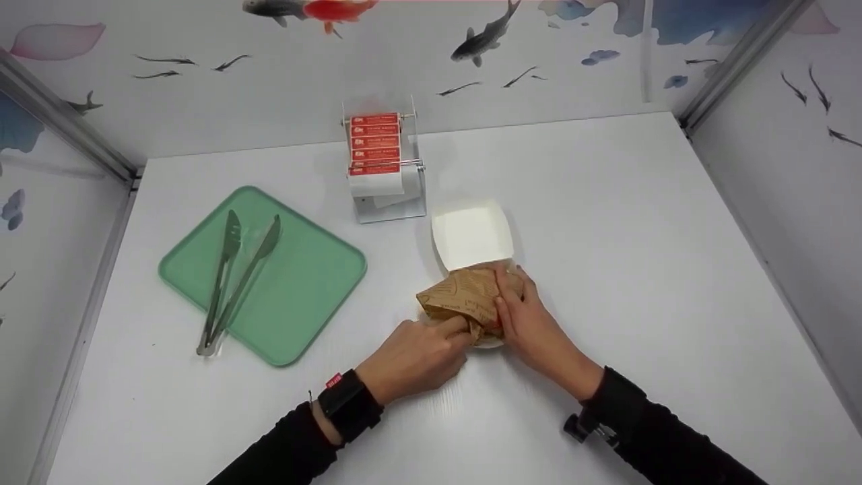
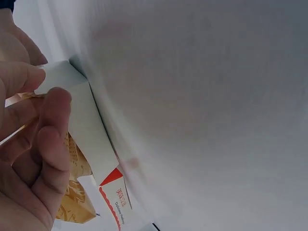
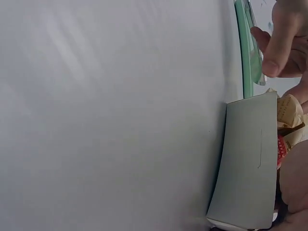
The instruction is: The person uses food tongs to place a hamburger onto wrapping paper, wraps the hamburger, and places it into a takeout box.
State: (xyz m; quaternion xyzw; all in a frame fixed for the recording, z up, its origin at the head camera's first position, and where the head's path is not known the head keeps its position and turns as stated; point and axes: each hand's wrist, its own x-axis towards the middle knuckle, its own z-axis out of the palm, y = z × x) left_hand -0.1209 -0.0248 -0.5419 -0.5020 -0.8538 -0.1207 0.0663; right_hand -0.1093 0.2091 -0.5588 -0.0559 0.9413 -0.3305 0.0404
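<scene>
An open white clamshell box (image 1: 473,236) stands on the table, its lid folded back to the far side. In its near half lies a bundle in brown printed wrapping paper (image 1: 461,288), with a red patch on its right side. My left hand (image 1: 424,353) pinches a fold of the paper at the bundle's near left; the left wrist view shows thumb and fingertips (image 2: 57,103) close together there. My right hand (image 1: 539,330) rests on the bundle's right side, fingers stretched along it. In the right wrist view the box wall (image 3: 248,159) hides part of the bundle.
A green tray (image 1: 289,316) lies to the left, with metal tongs (image 1: 219,289) across it. Behind the box stands a dispenser holding a roll of red and white labels (image 1: 375,145). Printed wall panels (image 1: 303,87) border the white table at the back and sides.
</scene>
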